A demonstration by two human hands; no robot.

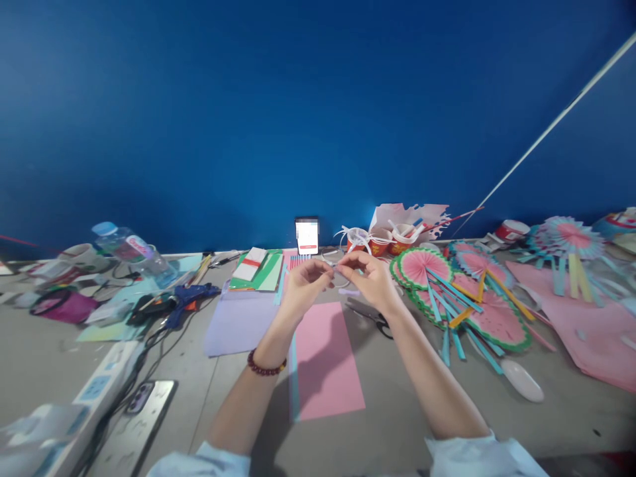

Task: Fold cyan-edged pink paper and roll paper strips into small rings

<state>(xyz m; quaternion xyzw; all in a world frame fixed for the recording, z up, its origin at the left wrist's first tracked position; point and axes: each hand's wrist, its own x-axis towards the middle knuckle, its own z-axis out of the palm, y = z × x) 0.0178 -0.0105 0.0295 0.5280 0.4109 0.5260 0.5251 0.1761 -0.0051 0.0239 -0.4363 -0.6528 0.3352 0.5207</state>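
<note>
My left hand [305,283] and my right hand [368,275] meet above the grey table [387,424], fingers pinched together on a thin pale strip [340,270] that runs between them; I cannot tell what it is made of. A bead bracelet [265,368] circles my left wrist. Under the hands lies a pink paper sheet [325,361] with a blue strip along its left edge. Black scissors [372,318] lie just below my right hand.
Watermelon-pattern paper fans [464,298] with blue sticks lie at the right, by a large pink sheet [591,331] and a white spoon [521,379]. Red cups [380,242] and a phone [307,235] stand by the blue wall. At the left are a glue gun [186,298], bottle [129,252], lilac paper [238,321], another phone [139,414].
</note>
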